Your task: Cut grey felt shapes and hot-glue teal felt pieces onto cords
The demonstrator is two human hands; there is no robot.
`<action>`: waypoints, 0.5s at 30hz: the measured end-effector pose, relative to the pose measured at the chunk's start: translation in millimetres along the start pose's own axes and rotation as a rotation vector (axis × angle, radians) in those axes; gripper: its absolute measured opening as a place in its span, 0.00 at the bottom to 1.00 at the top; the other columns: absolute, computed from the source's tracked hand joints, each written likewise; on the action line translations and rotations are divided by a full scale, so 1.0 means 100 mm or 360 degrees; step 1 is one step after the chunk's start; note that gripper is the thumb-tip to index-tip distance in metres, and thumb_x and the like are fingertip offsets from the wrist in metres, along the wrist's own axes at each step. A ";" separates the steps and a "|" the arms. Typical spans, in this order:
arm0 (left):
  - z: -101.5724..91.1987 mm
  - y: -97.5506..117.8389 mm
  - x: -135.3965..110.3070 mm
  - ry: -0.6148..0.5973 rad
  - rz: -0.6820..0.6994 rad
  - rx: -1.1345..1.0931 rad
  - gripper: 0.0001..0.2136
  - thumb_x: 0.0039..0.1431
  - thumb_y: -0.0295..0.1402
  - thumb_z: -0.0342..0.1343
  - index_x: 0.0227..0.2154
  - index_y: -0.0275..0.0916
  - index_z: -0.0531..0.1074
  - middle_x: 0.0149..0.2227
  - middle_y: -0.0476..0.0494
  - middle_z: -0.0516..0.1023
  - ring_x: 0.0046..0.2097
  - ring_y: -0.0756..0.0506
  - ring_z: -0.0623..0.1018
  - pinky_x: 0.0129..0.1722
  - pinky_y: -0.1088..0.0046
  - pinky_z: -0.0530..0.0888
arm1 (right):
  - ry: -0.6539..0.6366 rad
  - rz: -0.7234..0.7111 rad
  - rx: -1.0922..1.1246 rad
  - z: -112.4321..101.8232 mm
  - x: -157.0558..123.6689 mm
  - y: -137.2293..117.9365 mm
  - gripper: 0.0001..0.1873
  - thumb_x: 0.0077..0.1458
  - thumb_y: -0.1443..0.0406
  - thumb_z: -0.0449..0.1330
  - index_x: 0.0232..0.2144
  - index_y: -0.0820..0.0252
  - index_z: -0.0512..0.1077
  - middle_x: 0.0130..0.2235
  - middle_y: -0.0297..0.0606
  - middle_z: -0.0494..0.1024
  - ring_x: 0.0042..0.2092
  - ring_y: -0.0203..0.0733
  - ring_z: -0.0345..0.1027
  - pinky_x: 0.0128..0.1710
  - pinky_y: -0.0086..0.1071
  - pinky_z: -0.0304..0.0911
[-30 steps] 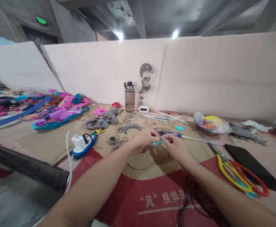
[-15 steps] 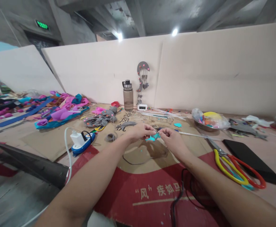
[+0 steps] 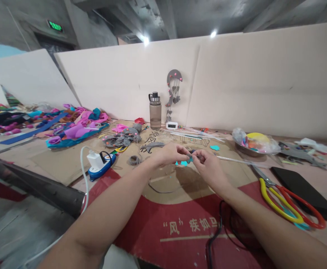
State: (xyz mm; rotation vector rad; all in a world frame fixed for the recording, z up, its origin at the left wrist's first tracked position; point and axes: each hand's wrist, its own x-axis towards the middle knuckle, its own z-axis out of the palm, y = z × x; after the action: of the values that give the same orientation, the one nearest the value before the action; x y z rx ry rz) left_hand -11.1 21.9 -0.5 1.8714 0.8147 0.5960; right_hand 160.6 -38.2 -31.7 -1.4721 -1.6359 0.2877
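Over the cardboard sheet (image 3: 163, 179) my left hand (image 3: 171, 154) and my right hand (image 3: 208, 166) meet at the fingertips. Both pinch a small teal felt piece (image 3: 184, 162) between them, with the fingers of each hand closed on it. A thin grey thread (image 3: 158, 189) curls on the cardboard just below the hands. Another teal felt cutout (image 3: 214, 147) lies flat a little beyond my right hand.
Yellow and red scissors (image 3: 285, 201) and a black phone (image 3: 306, 191) lie to the right. A metal bowl of coloured bits (image 3: 253, 144) sits behind them. A water bottle (image 3: 155, 111), grey felt pieces (image 3: 121, 140), a blue power strip (image 3: 100, 166) and piled coloured felt (image 3: 74, 129) stand left and back.
The hands stay together on the teal piece, fingers working slightly. The view has shifted a little, so everything sits slightly further right and lower than before.
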 end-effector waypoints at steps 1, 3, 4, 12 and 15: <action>0.01 0.01 0.00 0.0017 0.0021 0.0053 0.11 0.49 0.34 0.59 0.35 0.36 0.79 0.25 0.50 0.74 0.23 0.56 0.68 0.21 0.82 0.62 | 0.0009 -0.0014 -0.0012 0.00 0.00 0.00 0.12 0.54 0.57 0.54 0.30 0.59 0.71 0.26 0.35 0.70 0.26 0.37 0.57 0.27 0.32 0.51; 0.02 0.02 0.00 0.0045 0.0028 0.0127 0.11 0.50 0.34 0.58 0.35 0.35 0.79 0.24 0.50 0.74 0.23 0.56 0.68 0.21 0.82 0.63 | 0.0029 -0.0034 -0.0020 0.01 -0.01 0.00 0.11 0.55 0.58 0.54 0.31 0.59 0.71 0.26 0.36 0.72 0.27 0.38 0.59 0.28 0.32 0.52; 0.03 0.02 0.00 0.0063 0.0019 0.0151 0.11 0.50 0.35 0.58 0.35 0.35 0.79 0.23 0.50 0.74 0.23 0.56 0.69 0.21 0.82 0.63 | 0.0035 -0.0045 -0.0024 0.01 -0.01 0.00 0.11 0.55 0.59 0.54 0.31 0.59 0.71 0.27 0.37 0.72 0.27 0.38 0.59 0.28 0.32 0.53; 0.04 0.04 0.02 0.0093 -0.0095 0.0056 0.09 0.51 0.31 0.57 0.31 0.32 0.78 0.21 0.48 0.75 0.21 0.54 0.72 0.21 0.81 0.68 | 0.0011 -0.0107 0.0059 0.00 -0.02 0.00 0.12 0.57 0.58 0.54 0.31 0.58 0.73 0.31 0.39 0.75 0.34 0.43 0.65 0.37 0.36 0.58; 0.03 0.04 0.01 0.0116 -0.0100 0.0024 0.07 0.51 0.30 0.57 0.31 0.32 0.77 0.22 0.49 0.75 0.22 0.55 0.72 0.21 0.82 0.69 | -0.0016 -0.0062 0.0213 0.01 -0.02 -0.01 0.13 0.58 0.56 0.53 0.32 0.58 0.72 0.34 0.39 0.76 0.37 0.44 0.67 0.41 0.38 0.59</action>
State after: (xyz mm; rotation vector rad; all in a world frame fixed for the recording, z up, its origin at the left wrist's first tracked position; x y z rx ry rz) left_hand -6.7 19.8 1.5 1.8395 0.9248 0.6232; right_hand 159.0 -39.8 -32.0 -1.3388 -1.6194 0.3760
